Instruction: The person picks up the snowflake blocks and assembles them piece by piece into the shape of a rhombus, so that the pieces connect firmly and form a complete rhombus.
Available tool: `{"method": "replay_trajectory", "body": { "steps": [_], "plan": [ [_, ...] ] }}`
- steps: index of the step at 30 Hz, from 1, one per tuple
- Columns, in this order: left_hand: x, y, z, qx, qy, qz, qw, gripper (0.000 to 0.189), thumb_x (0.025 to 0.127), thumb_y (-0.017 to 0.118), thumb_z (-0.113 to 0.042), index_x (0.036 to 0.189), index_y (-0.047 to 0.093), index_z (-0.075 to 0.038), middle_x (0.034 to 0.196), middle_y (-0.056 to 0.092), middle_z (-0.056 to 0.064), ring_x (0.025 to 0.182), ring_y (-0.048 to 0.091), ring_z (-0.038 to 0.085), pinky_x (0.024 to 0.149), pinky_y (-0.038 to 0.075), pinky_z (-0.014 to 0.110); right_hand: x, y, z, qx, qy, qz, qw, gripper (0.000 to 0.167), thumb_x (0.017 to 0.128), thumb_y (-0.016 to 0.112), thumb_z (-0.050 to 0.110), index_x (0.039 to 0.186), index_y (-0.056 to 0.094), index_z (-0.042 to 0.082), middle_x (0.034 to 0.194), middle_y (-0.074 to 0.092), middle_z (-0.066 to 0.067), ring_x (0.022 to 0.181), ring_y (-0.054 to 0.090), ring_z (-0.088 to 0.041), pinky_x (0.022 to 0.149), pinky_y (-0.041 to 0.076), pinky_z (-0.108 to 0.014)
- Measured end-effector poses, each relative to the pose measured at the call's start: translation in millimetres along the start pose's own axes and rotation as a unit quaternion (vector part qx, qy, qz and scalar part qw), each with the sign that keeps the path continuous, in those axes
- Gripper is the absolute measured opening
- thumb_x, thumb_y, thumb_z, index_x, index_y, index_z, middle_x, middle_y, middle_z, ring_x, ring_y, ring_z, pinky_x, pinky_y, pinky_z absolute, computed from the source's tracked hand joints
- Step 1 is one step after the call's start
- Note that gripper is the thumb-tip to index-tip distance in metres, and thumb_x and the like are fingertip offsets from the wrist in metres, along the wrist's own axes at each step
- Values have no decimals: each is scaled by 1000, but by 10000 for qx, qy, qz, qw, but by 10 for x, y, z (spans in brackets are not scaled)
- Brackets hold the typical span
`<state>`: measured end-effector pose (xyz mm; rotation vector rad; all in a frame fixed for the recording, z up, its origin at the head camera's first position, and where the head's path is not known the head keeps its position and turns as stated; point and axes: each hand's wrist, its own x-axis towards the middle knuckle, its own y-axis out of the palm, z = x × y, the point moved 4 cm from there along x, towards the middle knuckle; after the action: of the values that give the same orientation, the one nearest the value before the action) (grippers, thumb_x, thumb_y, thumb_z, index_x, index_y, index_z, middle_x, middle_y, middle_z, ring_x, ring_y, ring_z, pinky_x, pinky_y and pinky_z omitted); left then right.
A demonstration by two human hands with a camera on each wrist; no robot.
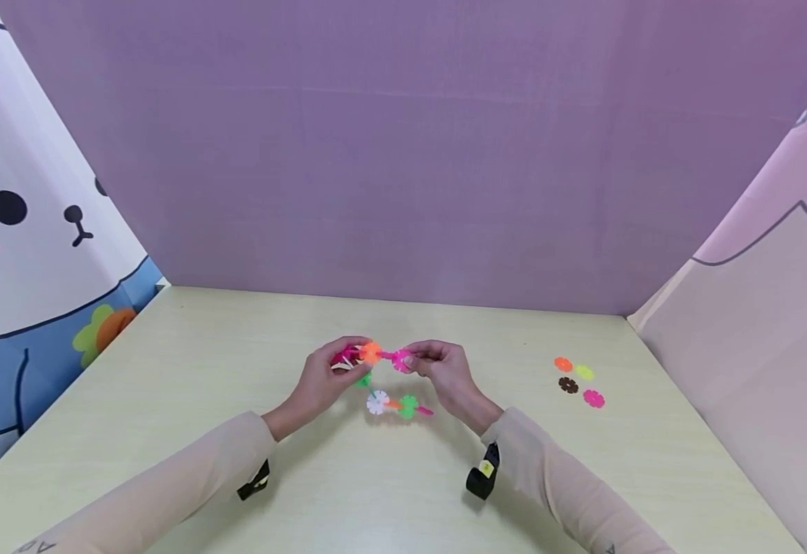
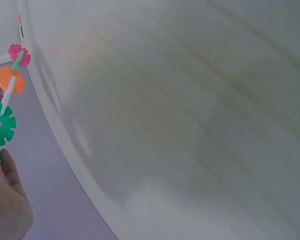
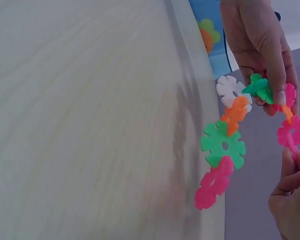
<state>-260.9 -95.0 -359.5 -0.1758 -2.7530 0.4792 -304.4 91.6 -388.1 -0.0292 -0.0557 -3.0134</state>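
Observation:
A chain of interlocking plastic snowflake discs hangs between the two hands above the table. My left hand [image 1: 321, 375] pinches its upper stretch near an orange disc [image 1: 371, 352]. At the other end of that stretch, my right hand [image 1: 448, 373] pinches a pink disc [image 1: 401, 360] between thumb and fingers. From the left hand the rest dangles: a white disc [image 1: 378, 402], then an orange one [image 3: 235, 115], a light green disc [image 3: 224, 145] and a pink disc [image 3: 214, 184] at the free end. Fingers partly hide the discs in the left grasp.
To the right on the pale wooden table [image 1: 659, 462] lie loose discs: orange [image 1: 563, 364], yellow [image 1: 585, 372], brown [image 1: 568, 385] and pink [image 1: 593, 398]. A purple cloth wall [image 1: 403, 154] rises behind the table, with printed cloths at both sides.

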Motion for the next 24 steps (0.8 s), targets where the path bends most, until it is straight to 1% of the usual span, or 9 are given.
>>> {"method": "replay_trajectory", "body": {
  "steps": [3, 10, 14, 17, 18, 21, 24],
  "plan": [
    [5, 2, 0, 40, 14, -3, 10000, 37, 82, 66, -5, 117, 58, -3, 107, 62, 17, 94, 60, 29, 68, 52, 16, -7, -11, 30, -62, -25, 30, 10000, 18, 80, 58, -8, 98, 63, -8, 73, 64, 0, 65, 59, -10, 65, 47, -27],
    [15, 1, 6, 37, 2, -43, 10000, 39, 82, 67, -7, 119, 57, -6, 104, 64, 17, 88, 63, 28, 67, 52, 17, 1, -28, 154, -386, -314, 124, 9987, 18, 80, 60, -7, 98, 63, -6, 77, 64, 0, 68, 59, -10, 62, 46, -23],
    [64, 14, 174, 60, 19, -93, 9999, 41, 82, 68, -13, 121, 57, -12, 102, 64, 13, 80, 61, 22, 64, 51, 18, 7, -47, 183, -600, -456, 202, 9970, 18, 80, 62, -6, 98, 64, -5, 78, 64, 0, 69, 59, -11, 61, 46, -22],
    [108, 30, 323, 123, 5, -126, 9998, 38, 81, 69, -19, 118, 59, -16, 104, 64, 9, 74, 58, 16, 62, 50, 19, 15, -61, 179, -697, -583, 284, 9955, 18, 80, 61, -7, 98, 64, -5, 79, 64, -2, 69, 59, -12, 61, 47, -22],
    [112, 34, 339, 140, 8, -119, 9998, 37, 81, 69, -20, 117, 60, -17, 104, 64, 8, 74, 57, 14, 62, 50, 19, 13, -63, 179, -741, -624, 325, 9948, 18, 80, 60, -7, 98, 63, -5, 80, 64, -4, 69, 58, -12, 61, 47, -22],
    [116, 51, 349, 124, -97, -88, 9998, 32, 80, 70, -19, 111, 63, -14, 106, 64, 6, 76, 58, 14, 65, 51, 19, 9, -71, 178, -876, -743, 443, 9924, 17, 82, 60, -6, 98, 64, -4, 83, 63, -9, 69, 58, -12, 61, 47, -21],
    [113, 67, 328, 124, -215, -51, 9997, 29, 79, 71, -17, 108, 64, -13, 103, 65, 5, 77, 58, 15, 66, 52, 20, 3, -74, 181, -989, -846, 520, 9901, 15, 83, 60, -3, 97, 64, -3, 85, 64, -12, 70, 59, -13, 60, 46, -20]
  ]
}}
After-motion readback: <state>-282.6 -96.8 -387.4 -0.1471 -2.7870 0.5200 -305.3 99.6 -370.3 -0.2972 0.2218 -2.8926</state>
